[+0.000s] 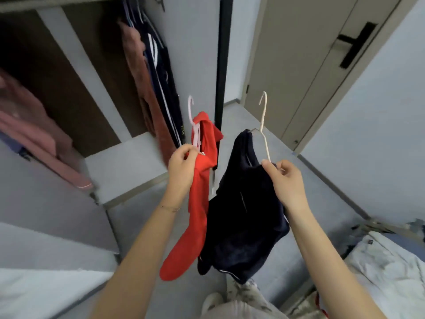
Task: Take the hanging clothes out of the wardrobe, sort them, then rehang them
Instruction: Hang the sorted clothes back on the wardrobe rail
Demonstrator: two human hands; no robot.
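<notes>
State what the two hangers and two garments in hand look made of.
Pink hanger: likely plastic, since it is thick, smooth and pale.
White hanger: probably coated wire, a very thin rod.
Red garment: soft matte knit that drapes limp.
Navy garment: thicker, slightly plush cloth, perhaps velour.

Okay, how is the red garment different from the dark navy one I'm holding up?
The red garment is bright; the navy garment is near black. The red garment hangs long and narrow, the navy garment wider and bunched. The red garment is on a pink hanger in the left hand, the navy garment on a white hanger pinched by the right hand. Both hang from hangers held up.
</notes>
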